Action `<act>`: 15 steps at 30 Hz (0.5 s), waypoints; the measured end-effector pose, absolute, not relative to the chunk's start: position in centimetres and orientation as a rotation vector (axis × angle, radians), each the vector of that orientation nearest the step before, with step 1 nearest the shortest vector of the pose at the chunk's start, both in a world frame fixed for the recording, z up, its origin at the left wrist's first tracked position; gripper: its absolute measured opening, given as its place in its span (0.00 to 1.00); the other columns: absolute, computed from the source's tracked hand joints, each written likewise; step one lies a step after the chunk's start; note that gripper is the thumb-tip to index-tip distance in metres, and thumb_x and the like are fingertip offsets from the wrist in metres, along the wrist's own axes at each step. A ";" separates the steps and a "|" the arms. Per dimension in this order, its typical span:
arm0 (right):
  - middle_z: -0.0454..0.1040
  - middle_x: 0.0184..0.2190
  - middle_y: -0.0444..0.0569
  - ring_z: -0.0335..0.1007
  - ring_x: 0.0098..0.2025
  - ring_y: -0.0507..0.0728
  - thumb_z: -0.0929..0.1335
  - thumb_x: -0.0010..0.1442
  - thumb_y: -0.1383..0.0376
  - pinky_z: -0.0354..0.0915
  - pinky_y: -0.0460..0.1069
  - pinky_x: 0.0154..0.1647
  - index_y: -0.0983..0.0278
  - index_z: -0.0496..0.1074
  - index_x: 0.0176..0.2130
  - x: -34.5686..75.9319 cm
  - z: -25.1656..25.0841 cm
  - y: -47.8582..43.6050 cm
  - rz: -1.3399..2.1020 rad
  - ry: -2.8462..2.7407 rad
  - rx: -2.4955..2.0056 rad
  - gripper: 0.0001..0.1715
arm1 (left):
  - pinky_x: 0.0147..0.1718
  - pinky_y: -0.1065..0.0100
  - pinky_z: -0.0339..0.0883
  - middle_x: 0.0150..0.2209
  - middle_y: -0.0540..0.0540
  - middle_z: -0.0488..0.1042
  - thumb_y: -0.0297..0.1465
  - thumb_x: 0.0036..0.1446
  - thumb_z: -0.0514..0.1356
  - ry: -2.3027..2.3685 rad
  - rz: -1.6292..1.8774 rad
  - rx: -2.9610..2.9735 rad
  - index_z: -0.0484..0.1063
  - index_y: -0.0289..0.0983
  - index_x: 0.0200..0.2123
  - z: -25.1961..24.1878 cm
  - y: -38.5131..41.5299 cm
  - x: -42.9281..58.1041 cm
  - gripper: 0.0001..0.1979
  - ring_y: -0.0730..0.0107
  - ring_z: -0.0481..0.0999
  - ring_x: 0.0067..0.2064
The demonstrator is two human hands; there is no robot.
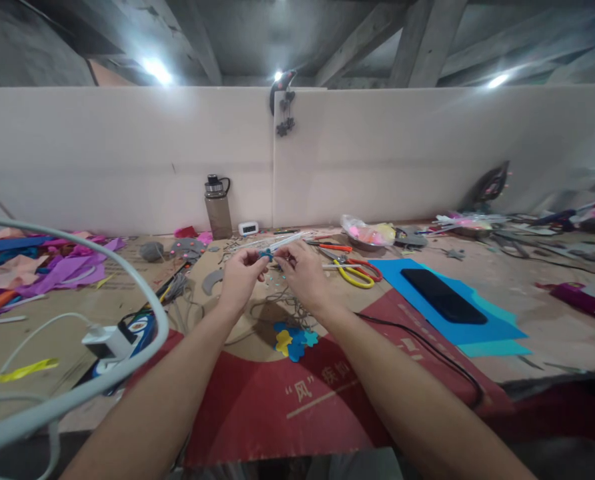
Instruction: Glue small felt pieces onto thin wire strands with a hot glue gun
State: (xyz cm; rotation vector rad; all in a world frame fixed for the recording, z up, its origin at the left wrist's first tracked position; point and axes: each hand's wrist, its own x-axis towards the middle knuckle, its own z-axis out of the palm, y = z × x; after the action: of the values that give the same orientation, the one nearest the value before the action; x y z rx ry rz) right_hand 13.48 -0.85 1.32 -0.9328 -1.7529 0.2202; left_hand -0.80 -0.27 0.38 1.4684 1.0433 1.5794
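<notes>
My left hand (241, 277) and my right hand (303, 273) meet above the cardboard-covered table (67, 320), both pinched on a small blue piece (266, 254) fixed to a thin white stick (288, 241) that slants up to the right. Below my wrists lie blue and yellow flower cut-outs (292, 340) on the cardboard. Tangled thin wire (287, 303) rests under my right hand.
Yellow-handled scissors (355, 275) and orange pliers (335, 247) lie right of my hands. A black phone (442, 295) sits on blue sheets (482, 327). A bottle (218, 208) stands by the white wall. Purple scraps (52, 267) pile at left; a white cable (127, 280) and charger (108, 341) lie near.
</notes>
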 end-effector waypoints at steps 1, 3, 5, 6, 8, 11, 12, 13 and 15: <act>0.69 0.34 0.49 0.64 0.37 0.54 0.63 0.57 0.68 0.61 0.50 0.40 0.63 0.69 0.33 13.5 1.4 -0.9 0.205 -1.753 -0.945 0.05 | 0.19 0.74 0.60 0.22 0.50 0.69 0.34 0.46 0.62 1.042 1.571 1.469 0.70 0.35 0.30 0.4 -0.3 -0.7 0.09 0.77 0.66 0.20; 0.69 0.33 0.49 0.63 0.37 0.54 0.63 0.57 0.67 0.60 0.49 0.40 0.63 0.68 0.32 13.4 1.4 -0.8 0.184 -1.750 -0.963 0.05 | 0.20 0.73 0.61 0.22 0.49 0.70 0.34 0.45 0.63 1.048 1.560 1.462 0.71 0.34 0.30 0.5 -0.4 -0.6 0.10 0.76 0.68 0.22; 0.68 0.32 0.49 0.63 0.36 0.54 0.63 0.58 0.66 0.59 0.49 0.40 0.64 0.68 0.31 13.4 1.4 -0.8 0.177 -1.751 -0.969 0.06 | 0.20 0.73 0.62 0.23 0.49 0.70 0.34 0.45 0.63 1.063 1.557 1.466 0.71 0.35 0.30 0.5 -0.5 -0.5 0.10 0.74 0.69 0.23; 0.68 0.32 0.49 0.63 0.36 0.54 0.62 0.59 0.65 0.59 0.49 0.40 0.64 0.67 0.30 13.4 1.4 -0.7 0.176 -1.751 -0.971 0.07 | 0.20 0.73 0.62 0.23 0.49 0.70 0.34 0.45 0.63 1.071 1.558 1.474 0.71 0.35 0.30 0.5 -0.5 -0.5 0.10 0.74 0.70 0.23; 0.68 0.30 0.48 0.62 0.35 0.54 0.62 0.59 0.65 0.58 0.49 0.39 0.63 0.66 0.29 13.4 1.4 -0.7 0.172 -1.750 -0.980 0.09 | 0.19 0.73 0.62 0.23 0.49 0.70 0.34 0.45 0.63 1.086 1.560 1.499 0.70 0.35 0.30 0.5 -0.6 -0.4 0.10 0.74 0.70 0.23; 0.67 0.28 0.46 0.61 0.33 0.53 0.61 0.59 0.65 0.56 0.48 0.37 0.63 0.65 0.28 13.4 1.3 -0.5 0.164 -1.755 -1.014 0.09 | 0.18 0.74 0.62 0.24 0.49 0.71 0.34 0.45 0.63 1.107 1.546 1.520 0.70 0.34 0.30 0.6 -0.8 -0.3 0.11 0.75 0.69 0.22; 0.66 0.28 0.46 0.61 0.33 0.53 0.61 0.59 0.65 0.56 0.48 0.36 0.63 0.65 0.27 13.4 1.2 -0.5 0.163 -1.759 -1.028 0.10 | 0.18 0.74 0.62 0.24 0.49 0.71 0.35 0.44 0.63 1.113 1.538 1.525 0.70 0.34 0.30 0.7 -0.9 -0.2 0.11 0.75 0.69 0.22; 0.66 0.27 0.46 0.60 0.32 0.53 0.61 0.60 0.64 0.55 0.47 0.35 0.63 0.65 0.27 13.4 1.2 -0.4 0.161 -1.764 -1.042 0.11 | 0.18 0.74 0.62 0.23 0.49 0.71 0.35 0.45 0.63 1.119 1.529 1.531 0.70 0.34 0.30 0.7 -1.0 -0.1 0.11 0.76 0.68 0.22; 0.65 0.26 0.45 0.59 0.31 0.53 0.60 0.60 0.63 0.54 0.47 0.34 0.63 0.64 0.26 13.4 1.1 -0.3 0.154 -1.774 -1.075 0.12 | 0.18 0.75 0.62 0.23 0.50 0.71 0.35 0.45 0.63 1.132 1.512 1.550 0.70 0.34 0.30 0.9 -1.2 0.0 0.11 0.77 0.68 0.21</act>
State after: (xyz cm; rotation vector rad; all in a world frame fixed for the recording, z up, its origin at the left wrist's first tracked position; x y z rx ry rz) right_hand 13.39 -0.33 1.13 -1.0750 -1.7740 0.1537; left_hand -0.01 -1.24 0.90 1.5504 1.1320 1.5122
